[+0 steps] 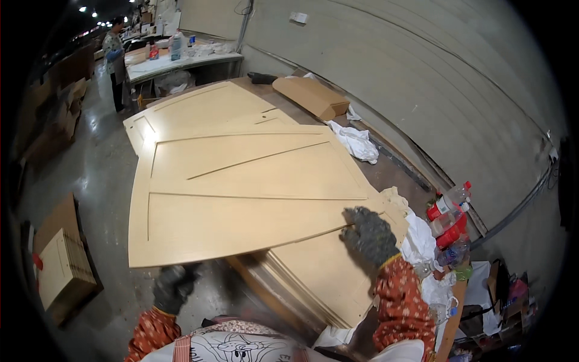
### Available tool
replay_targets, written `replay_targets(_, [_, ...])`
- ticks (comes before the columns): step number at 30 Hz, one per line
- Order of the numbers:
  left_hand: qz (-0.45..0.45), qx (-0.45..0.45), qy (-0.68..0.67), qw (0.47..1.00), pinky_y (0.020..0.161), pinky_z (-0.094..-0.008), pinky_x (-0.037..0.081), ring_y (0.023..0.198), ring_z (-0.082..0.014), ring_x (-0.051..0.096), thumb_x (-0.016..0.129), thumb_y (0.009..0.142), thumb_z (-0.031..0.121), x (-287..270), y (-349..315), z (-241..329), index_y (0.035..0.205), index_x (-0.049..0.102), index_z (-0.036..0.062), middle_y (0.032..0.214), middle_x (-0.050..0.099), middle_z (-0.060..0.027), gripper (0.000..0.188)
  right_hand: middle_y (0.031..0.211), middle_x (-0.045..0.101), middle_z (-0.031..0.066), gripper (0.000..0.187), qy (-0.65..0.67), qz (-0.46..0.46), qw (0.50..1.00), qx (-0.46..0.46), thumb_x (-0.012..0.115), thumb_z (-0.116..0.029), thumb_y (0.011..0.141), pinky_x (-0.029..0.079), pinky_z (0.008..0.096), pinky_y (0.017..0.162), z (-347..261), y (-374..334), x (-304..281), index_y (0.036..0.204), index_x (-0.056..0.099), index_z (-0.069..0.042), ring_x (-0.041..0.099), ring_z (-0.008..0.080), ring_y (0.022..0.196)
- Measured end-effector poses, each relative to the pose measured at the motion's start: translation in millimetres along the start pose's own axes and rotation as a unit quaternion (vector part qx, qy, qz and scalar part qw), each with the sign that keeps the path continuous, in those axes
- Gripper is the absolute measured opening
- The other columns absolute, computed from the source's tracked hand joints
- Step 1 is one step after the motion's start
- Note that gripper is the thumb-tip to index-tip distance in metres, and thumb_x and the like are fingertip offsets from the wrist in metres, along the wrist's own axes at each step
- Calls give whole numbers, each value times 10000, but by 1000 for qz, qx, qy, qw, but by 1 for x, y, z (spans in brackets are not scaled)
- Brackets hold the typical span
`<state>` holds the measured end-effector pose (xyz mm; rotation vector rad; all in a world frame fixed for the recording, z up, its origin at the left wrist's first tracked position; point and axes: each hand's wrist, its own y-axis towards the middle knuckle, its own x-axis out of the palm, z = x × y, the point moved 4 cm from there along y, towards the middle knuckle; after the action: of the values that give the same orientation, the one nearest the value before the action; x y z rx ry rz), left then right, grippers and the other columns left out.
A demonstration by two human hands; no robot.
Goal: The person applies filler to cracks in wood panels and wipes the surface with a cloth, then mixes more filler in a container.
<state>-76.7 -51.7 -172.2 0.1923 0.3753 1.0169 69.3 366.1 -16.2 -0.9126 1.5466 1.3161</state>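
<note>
Large tan grooved wooden door panel (241,193) gripped by gloved left hand (174,288) and right hand (368,235), fingers closed on its edge; panel could be dropped off the stack (313,283) if grip slips.

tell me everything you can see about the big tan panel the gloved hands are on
The top panel is a large, flat, pale tan board, looking like smooth fibreboard, with routed grooves outlining rectangular fields and one diagonal line. It lies face up and askew on a stack of similar panels, its near edge overhanging. The left hand, in a dark glove and blurred, is at the near left edge; the right hand, in a grey glove, rests at the near right edge.
</note>
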Motion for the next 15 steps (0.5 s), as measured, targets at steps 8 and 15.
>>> replay_targets(8, [199,68,-35,977,504,-270,459,598,-151,535,613,813,35,-4,43,-52,1035,609,28,851,582,-69,222,1092,547,187,448,-43,-6,999,-10,541,-401,862,418,475,879,-19,52,46,1169,540,-74,514,351,1050])
replay_targets(15, [101,-156,-351,918,358,-283,388,443,-183,509,608,788,120,-79,109,-94,883,629,30,765,627,-92,133,1009,547,205,534,14,-57,996,74,580,-434,831,424,467,823,-74,8,25,1117,554,16,524,360,949])
